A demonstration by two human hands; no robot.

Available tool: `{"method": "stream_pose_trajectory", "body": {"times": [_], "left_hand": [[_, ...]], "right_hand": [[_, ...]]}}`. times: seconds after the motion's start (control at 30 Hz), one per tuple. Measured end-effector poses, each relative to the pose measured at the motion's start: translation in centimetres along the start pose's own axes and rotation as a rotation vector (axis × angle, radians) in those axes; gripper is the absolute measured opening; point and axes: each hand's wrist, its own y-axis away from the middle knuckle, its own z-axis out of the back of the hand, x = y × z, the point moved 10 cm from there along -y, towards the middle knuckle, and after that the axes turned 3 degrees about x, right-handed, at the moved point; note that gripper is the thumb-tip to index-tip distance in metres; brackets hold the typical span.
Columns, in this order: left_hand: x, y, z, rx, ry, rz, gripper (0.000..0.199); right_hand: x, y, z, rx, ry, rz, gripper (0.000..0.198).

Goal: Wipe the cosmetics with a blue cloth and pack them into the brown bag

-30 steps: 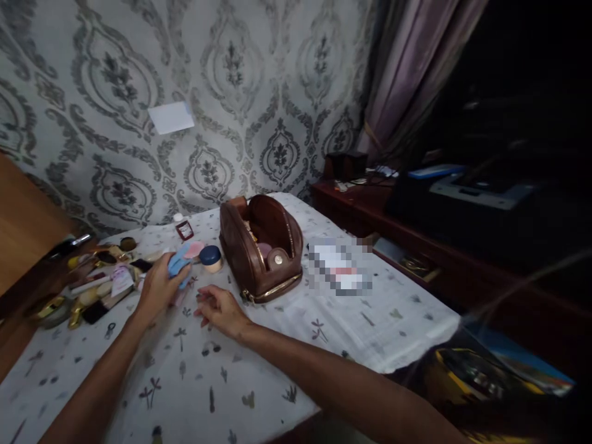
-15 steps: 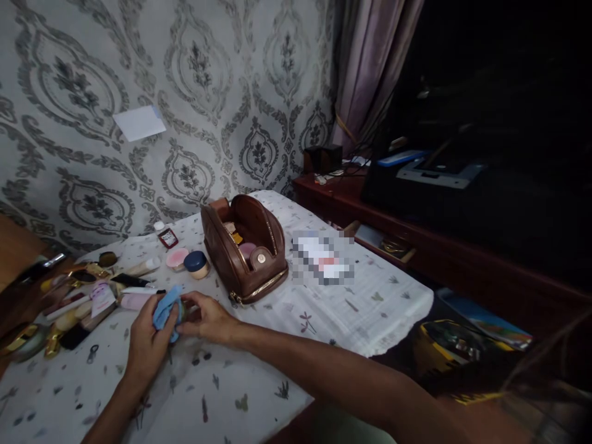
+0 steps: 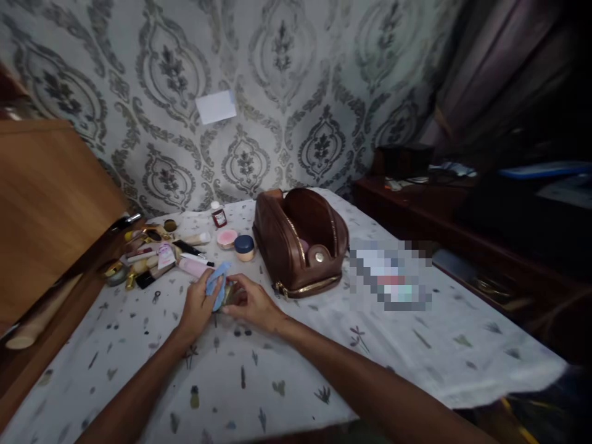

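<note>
My left hand (image 3: 198, 303) is closed around a crumpled blue cloth (image 3: 217, 287), which sticks up between thumb and fingers. Against the cloth, my right hand (image 3: 254, 303) grips a small rounded jar-like item (image 3: 228, 293), greenish and mostly hidden by the fingers. Both hands are just above the patterned white tablecloth (image 3: 259, 382). Beyond them stand a dark-lidded cosmetic jar (image 3: 244, 248), a pink round compact (image 3: 227, 238) and a small bottle of dark red liquid (image 3: 219, 214) with a white cap. To the right, a brown makeup bag (image 3: 300, 246) gapes unzipped, with a pinkish item partly visible inside.
Left of my hands lies a heap of cosmetics with a pink tube (image 3: 192, 266) and a brush (image 3: 197, 239). A wooden cabinet (image 3: 55, 203) borders the left side. Blurred-out items lie right of the bag. A dark red desk (image 3: 407, 216) stands at the right.
The view has turned left, so everything sits further right in the picture and more of the wooden cabinet shows. Both hands keep their holds on the cloth and the small item.
</note>
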Motion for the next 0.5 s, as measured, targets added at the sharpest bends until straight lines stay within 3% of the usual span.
{"method": "stream_pose_trajectory", "body": {"times": [0.23, 0.33, 0.43, 0.5], "left_hand": [[0.3, 0.0, 0.1, -0.014, 0.038, 0.026, 0.033], [-0.1, -0.3, 0.5, -0.042, 0.016, 0.011, 0.032], [-1.4, -1.2, 0.6, -0.018, -0.046, -0.068, 0.028], [-2.3, -2.2, 0.2, 0.032, -0.098, -0.136, 0.025]], "right_hand": [[0.3, 0.3, -0.6, 0.007, 0.035, -0.031, 0.05], [1.3, 0.9, -0.2, -0.08, 0.158, -0.023, 0.055], [5.1, 2.8, 1.4, -0.2, 0.418, 0.089, 0.052], [9.4, 4.7, 2.7, -0.228, 0.597, 0.276, 0.034]]}}
